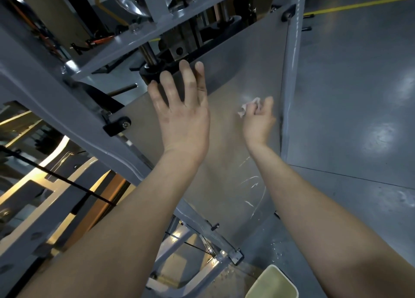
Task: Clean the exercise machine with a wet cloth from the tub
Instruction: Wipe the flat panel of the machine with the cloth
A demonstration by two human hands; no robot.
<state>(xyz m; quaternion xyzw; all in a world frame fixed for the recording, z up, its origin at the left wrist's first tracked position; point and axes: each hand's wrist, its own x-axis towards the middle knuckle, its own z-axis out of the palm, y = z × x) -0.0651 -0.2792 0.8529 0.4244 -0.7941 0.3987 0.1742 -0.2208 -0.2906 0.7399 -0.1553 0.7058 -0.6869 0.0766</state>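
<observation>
One small crumpled white cloth (248, 106) is pinched in the curled fingers of the right hand (258, 122). It is held against the flat grey shield panel (242, 57) of the grey steel exercise machine (125, 48), near the panel's right edge. That edge is bordered by a grey upright frame post (292, 73), just beside the right hand. Thin wet streaks (251, 181) are seen on the panel below the right wrist.

The left hand (182, 116) is open, with straight, spread fingers, and nothing is held in it. It is placed over the upper left part of the same panel, with its fingertips at the panel's top edge; whether contact is made cannot be told. A black corner bracket (118, 125) with a bolt is fitted at the panel's left edge, left of the left hand.

A pale green plastic tub (272, 284) is located on the floor at the lower right, below the right forearm, and is only partly in view. Water droplets (278, 250) are scattered near it. The glossy grey floor (359, 84) is marked with yellow lines (359, 5) at the upper right.
</observation>
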